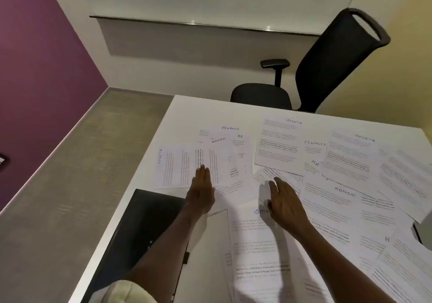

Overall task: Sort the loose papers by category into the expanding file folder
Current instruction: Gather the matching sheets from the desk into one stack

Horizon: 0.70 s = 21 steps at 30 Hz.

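small print on the papers (278,148) too blurry to read, dark folder (145,223) partly under the left arm (163,244), right-side papers cut off

Papers (346,169) lie spread over the desk (184,111). The folder (145,223) lies at the near left. A chair (327,69) stands behind the desk.

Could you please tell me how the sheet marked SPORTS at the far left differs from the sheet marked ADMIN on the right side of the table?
The left SPORTS sheet lies turned sideways, its heading running up its left edge; the right ADMIN sheet has its heading running across it. The SPORTS heading looks blue, the ADMIN heading dark. The SPORTS sheet is overlapped along its right side; the ADMIN sheet along its top. Both are white printed pages with handwritten headings.
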Each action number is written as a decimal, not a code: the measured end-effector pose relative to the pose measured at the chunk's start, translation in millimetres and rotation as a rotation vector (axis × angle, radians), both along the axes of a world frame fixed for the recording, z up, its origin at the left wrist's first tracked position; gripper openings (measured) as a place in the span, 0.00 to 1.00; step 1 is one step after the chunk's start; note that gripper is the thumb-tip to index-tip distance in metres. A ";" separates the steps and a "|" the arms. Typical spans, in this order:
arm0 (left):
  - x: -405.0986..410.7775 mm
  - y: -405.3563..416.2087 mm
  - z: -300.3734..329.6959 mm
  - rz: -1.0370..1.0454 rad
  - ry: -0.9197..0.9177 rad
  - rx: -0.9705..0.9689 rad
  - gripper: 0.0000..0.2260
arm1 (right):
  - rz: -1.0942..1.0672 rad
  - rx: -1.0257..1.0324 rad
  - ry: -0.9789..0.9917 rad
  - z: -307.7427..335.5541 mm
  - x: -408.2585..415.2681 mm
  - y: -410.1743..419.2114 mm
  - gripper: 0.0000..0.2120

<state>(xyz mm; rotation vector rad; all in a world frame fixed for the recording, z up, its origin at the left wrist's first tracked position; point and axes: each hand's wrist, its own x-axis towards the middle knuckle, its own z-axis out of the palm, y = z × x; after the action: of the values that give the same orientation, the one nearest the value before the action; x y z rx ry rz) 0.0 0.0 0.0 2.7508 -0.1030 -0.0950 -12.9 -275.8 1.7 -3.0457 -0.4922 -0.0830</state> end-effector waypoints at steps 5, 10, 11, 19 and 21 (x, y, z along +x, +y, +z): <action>37.8 -5.9 -8.5 0.102 0.141 -0.096 0.36 | 0.049 0.041 -0.011 -7.9 48.3 16.5 0.24; 67.8 -6.5 -22.4 0.019 0.231 0.071 0.44 | 0.083 0.070 -0.050 -14.2 104.6 30.8 0.19; 73.3 -7.2 -23.8 0.014 0.254 0.096 0.45 | 0.087 0.075 -0.043 -14.6 116.8 32.7 0.19; 111.7 -9.9 -40.3 0.109 0.538 0.067 0.47 | 0.083 0.153 0.037 -26.8 224.5 52.1 0.14; 114.6 -12.0 -43.0 0.097 0.542 0.104 0.46 | 0.051 0.193 0.083 -30.6 252.2 62.1 0.13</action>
<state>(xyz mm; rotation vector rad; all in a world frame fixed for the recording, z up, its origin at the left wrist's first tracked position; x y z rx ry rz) 114.6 -12.0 -43.0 2.7191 0.1865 -0.8279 239.2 -213.7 -28.8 -2.8335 -0.5233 -0.0012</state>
